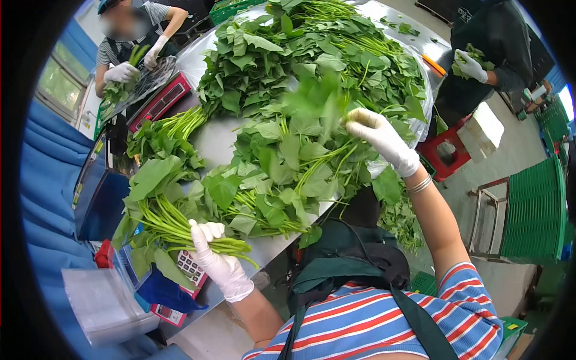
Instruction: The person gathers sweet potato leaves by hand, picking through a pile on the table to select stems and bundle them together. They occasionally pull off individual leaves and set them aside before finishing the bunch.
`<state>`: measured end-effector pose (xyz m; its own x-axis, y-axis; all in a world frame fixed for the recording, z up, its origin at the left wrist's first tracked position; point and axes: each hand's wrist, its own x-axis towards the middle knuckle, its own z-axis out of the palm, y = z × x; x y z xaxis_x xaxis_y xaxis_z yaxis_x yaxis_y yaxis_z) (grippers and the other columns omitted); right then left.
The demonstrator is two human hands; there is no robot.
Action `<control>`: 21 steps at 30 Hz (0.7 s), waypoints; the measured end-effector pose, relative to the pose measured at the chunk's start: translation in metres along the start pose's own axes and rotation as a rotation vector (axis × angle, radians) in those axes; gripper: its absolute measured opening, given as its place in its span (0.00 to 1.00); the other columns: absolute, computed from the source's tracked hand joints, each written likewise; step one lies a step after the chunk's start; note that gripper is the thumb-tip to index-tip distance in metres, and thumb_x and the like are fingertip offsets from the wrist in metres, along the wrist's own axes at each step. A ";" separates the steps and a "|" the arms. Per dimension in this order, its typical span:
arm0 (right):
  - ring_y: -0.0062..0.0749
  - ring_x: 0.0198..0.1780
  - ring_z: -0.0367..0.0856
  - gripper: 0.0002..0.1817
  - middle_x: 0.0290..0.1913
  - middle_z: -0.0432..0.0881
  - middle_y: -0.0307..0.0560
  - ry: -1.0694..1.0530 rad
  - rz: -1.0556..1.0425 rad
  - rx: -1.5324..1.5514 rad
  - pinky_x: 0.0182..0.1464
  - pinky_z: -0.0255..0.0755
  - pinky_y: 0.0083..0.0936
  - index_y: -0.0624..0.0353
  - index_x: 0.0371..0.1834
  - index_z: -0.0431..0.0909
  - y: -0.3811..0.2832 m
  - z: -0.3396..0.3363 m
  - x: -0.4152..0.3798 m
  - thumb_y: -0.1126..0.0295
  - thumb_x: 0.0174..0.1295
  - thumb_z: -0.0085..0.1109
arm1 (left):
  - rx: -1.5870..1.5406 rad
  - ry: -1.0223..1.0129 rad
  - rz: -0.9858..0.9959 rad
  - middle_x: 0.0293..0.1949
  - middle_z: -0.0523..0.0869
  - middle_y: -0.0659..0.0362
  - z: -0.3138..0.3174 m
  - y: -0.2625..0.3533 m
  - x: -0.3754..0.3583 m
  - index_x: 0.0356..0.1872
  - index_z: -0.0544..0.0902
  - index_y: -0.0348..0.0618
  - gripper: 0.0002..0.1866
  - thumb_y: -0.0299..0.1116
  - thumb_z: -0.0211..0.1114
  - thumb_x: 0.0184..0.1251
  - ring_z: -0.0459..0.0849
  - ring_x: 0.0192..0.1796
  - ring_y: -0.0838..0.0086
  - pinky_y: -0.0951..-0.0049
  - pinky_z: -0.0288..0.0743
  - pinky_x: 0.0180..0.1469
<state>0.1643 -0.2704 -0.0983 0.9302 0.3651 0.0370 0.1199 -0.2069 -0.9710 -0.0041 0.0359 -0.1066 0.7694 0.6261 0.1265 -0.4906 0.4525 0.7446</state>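
Note:
My left hand (219, 261), in a white glove, is wrapped round a thick bunch of sweet potato greens (165, 219). The stems point toward me and the leaves hang out to the left, partly over a pink scale (191, 269) with a keypad. Higher and to the right, my gloved right hand (381, 138) pinches a few leafy stems (321, 102), whose leaves are smeared by motion. Below them, loose sweet potato greens (282, 162) lie spread on the metal table (219, 141). A larger heap of bunched greens (252, 60) covers the far side.
Clear plastic bags (108, 300) hang at the table's left edge beside a dark blue cloth (168, 291). At far left, a co-worker (135, 48) holds greens near a red scale (159, 101); another (492, 54) stands at right. Green crates (534, 210) and a red stool (444, 150) stand rightward.

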 end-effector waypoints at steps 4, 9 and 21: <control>0.25 0.49 0.75 0.16 0.44 0.80 0.44 -0.025 -0.118 0.113 0.56 0.64 0.22 0.64 0.47 0.75 -0.017 0.014 -0.007 0.63 0.66 0.45 | 0.116 0.025 -0.047 0.26 0.74 0.63 0.012 -0.008 -0.012 0.48 0.69 0.36 0.18 0.28 0.63 0.58 0.71 0.29 0.79 0.76 0.68 0.36; 0.19 0.43 0.75 0.15 0.40 0.80 0.40 -0.116 -0.089 0.348 0.50 0.67 0.19 0.62 0.47 0.76 -0.049 0.028 -0.007 0.64 0.66 0.46 | 0.194 0.050 -0.160 0.38 0.80 0.56 0.040 -0.021 -0.019 0.43 0.75 0.35 0.13 0.23 0.62 0.55 0.80 0.34 0.73 0.76 0.74 0.39; 0.17 0.36 0.75 0.16 0.35 0.78 0.36 -0.417 -0.161 0.464 0.38 0.69 0.18 0.61 0.48 0.74 -0.063 0.091 -0.016 0.61 0.65 0.49 | 0.124 -0.104 -0.341 0.33 0.77 0.62 0.072 -0.040 -0.047 0.35 0.73 0.41 0.17 0.13 0.66 0.46 0.82 0.38 0.70 0.74 0.78 0.40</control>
<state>0.1100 -0.1806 -0.0592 0.6891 0.7001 0.1870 -0.0022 0.2601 -0.9656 0.0093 -0.0575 -0.0950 0.9205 0.3821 -0.0815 -0.1506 0.5396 0.8284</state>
